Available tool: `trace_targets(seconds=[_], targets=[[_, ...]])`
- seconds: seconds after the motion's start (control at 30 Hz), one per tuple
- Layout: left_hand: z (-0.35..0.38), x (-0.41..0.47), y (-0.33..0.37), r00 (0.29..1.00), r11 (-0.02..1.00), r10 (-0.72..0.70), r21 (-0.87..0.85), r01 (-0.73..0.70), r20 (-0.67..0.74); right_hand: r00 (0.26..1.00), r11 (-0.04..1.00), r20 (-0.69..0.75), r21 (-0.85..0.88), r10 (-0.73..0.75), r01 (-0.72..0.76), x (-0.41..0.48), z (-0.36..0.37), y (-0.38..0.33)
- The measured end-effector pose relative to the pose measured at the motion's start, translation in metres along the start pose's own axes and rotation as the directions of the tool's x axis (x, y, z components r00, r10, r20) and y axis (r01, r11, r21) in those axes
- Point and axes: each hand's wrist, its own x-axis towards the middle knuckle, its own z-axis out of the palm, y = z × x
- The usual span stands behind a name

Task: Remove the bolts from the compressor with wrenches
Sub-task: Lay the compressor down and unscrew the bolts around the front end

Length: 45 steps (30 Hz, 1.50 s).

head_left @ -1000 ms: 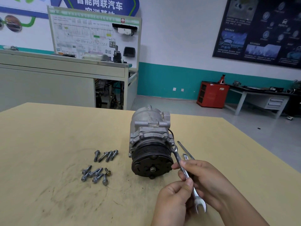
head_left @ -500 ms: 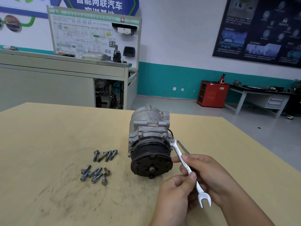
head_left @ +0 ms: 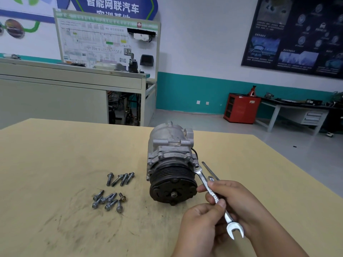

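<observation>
Workshop table [head_left: 55,164]; compressor [head_left: 170,160] at centre, pulley toward camera; right hand [head_left: 233,199] at its 4 o'clock, fingers curled round wrench [head_left: 215,197]; left hand [head_left: 200,225] pinches shank lower down; wrench's far end on flange bolt [head_left: 196,165] at 3 o'clock; loose bolts [head_left: 111,193] at 8 o'clock. Step, apparently: loosening this bolt; next calls for steady swing, end kept seated.
</observation>
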Motion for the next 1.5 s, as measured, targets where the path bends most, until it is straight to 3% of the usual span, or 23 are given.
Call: trace_targets(seconds=[0.27,0.5,0.73,0.93,1.1,1.3,1.5], targets=[[0.006,0.002,0.003,1.0,1.0,-0.016,0.021,0.016,-0.02,0.999,0.999,0.034,0.003,0.042,-0.042,0.001,-0.002,-0.009],[0.011,0.0,0.006,0.999,0.999,-0.041,0.002,0.041,0.005,0.978,0.983,0.101,0.016,0.183,-0.186,0.005,-0.009,-0.018],[0.012,-0.004,0.012,0.997,0.99,-0.064,-0.126,0.069,0.047,0.973,0.957,0.123,0.191,0.197,-0.218,0.007,-0.002,-0.017],[0.004,-0.003,0.01,0.999,0.998,-0.043,-0.038,0.044,0.018,0.981,0.981,0.029,0.016,0.194,-0.195,0.001,0.004,-0.011],[-0.002,-0.003,0.008,0.999,0.992,-0.01,-0.125,0.004,-0.047,0.998,0.998,-0.026,0.046,0.05,-0.049,0.001,0.013,-0.008],[-0.008,-0.001,0.008,0.995,0.988,-0.015,-0.156,0.0,-0.094,0.966,0.959,-0.152,-0.225,-0.211,0.175,0.005,0.02,-0.004],[-0.006,0.004,0.011,0.979,0.983,-0.114,-0.164,0.086,-0.168,0.981,0.959,-0.082,-0.239,-0.174,0.15,0.001,0.018,-0.003]])
